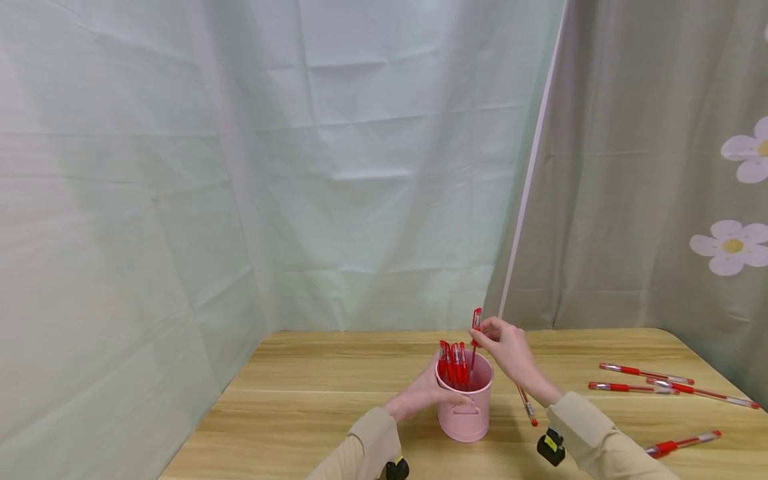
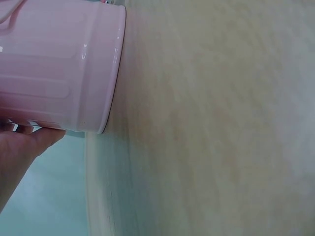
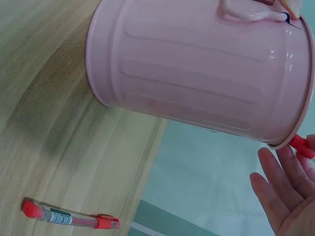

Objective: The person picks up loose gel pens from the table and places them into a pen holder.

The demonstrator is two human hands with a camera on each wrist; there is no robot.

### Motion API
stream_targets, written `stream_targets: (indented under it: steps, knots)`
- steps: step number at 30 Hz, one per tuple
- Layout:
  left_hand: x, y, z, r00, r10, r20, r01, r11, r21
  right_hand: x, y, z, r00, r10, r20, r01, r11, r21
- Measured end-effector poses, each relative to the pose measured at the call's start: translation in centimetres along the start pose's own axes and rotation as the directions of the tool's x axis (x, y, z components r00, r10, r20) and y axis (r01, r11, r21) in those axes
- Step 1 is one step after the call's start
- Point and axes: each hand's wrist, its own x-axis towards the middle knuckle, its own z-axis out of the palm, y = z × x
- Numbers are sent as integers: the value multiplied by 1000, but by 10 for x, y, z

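A pink metal bucket (image 1: pixel 463 420) with a small side handle stands upright on the table, and several red-capped pens (image 1: pixel 454 363) lean together inside it at the left. My left hand (image 1: pixel 427 393) holds the bucket round its left side, the thumb lying across the front below the rim. Over the opening, my right hand (image 1: pixel 507 347) pinches a red pen (image 1: pixel 477 320) near its capped top; its lower part reaches down into the bucket. In the right wrist view, the pen's red part (image 3: pixel 301 146) shows at the rim beside the fingers.
One loose red pen (image 1: pixel 528 408) lies right of the bucket, under the right forearm. Farther right, several more pens (image 1: pixel 636 388) are scattered on the wooden table (image 1: pixel 312 400). Pale curtains (image 1: pixel 384 200) hang behind the table's back edge and along the left.
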Motion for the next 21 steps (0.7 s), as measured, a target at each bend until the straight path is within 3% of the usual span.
stream_targets:
  steps: [13, 21]
  knots:
    - [1, -1, 1, 999, 33, 22, -33, 999, -30, -2, 4, 2, 998, -48, 44, 53, 993, -105]
    - [1, -1, 0, 1000, 23, 16, -23, 999, -42, 2, 6, 2, 996, -90, 9, 91, 987, -134]
